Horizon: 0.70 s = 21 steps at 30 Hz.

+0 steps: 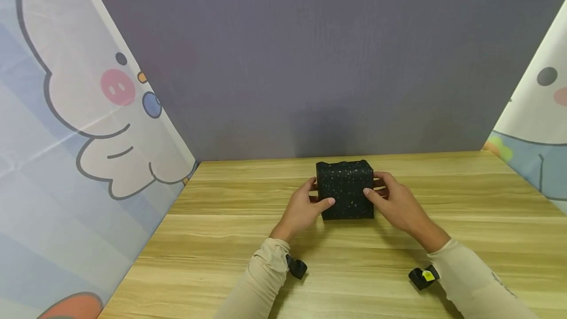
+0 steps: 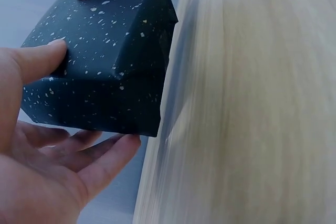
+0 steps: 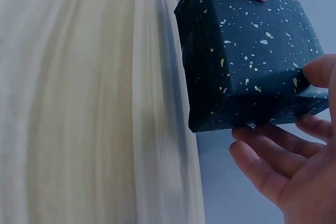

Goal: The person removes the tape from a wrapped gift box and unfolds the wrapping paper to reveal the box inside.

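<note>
Box (image 1: 347, 191): black, squarish at the front, its dark faces scattered with small pale and yellowish flecks of uneven size. Its upper edge looks slightly wavy from the head, and the wrist views show creased corners and sloping, bevelled sides. It is near the far side of the table (image 1: 212, 260), in front of the grey wall (image 1: 310, 53); whether its underside touches the wood I cannot tell.

The left hand (image 1: 303, 210) grips one side, thumb on the front face, fingers spread along the side face. The right hand (image 1: 400, 208) holds the opposite side likewise, its thumb near the front edge. Both are parted only by the box's thickness between thumb and fingers.

The table has a yellowish, streaked wood grain; the wall is flat and matte. The beige sleeves (image 1: 257, 279) are wrinkled, soft cloth.
</note>
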{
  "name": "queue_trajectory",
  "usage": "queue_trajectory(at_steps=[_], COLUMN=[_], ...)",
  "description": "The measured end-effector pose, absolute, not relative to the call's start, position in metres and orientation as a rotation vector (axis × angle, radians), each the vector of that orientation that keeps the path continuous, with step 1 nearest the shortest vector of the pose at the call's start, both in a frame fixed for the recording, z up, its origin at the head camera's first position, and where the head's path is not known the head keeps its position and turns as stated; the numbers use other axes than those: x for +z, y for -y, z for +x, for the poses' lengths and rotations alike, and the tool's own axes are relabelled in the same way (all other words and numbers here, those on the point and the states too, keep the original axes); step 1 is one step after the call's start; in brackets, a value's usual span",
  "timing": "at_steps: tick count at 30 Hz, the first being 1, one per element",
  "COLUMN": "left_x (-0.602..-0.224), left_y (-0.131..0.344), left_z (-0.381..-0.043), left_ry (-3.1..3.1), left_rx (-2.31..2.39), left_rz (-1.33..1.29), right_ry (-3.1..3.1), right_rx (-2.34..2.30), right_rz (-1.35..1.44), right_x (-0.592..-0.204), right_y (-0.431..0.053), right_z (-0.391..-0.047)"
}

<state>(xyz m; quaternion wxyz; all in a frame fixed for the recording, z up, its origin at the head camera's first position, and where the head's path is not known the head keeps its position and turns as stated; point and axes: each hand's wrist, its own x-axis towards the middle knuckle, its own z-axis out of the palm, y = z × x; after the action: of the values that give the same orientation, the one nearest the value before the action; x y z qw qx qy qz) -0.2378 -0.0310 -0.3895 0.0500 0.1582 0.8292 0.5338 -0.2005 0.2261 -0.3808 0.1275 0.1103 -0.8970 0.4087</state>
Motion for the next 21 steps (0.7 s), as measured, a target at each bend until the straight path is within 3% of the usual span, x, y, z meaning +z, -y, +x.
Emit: queue_trajectory(at_steps=[21], left_x=[-0.392], left_y=[0.029], left_z=[-0.238], left_ry=[-2.636], left_rx=[1.581], left_rz=[0.615], right_ry=[2.571], right_rx=[1.217], right_rz=[0.413], right_x=[-0.369], right_y=[-0.244], right_z=[-0.198])
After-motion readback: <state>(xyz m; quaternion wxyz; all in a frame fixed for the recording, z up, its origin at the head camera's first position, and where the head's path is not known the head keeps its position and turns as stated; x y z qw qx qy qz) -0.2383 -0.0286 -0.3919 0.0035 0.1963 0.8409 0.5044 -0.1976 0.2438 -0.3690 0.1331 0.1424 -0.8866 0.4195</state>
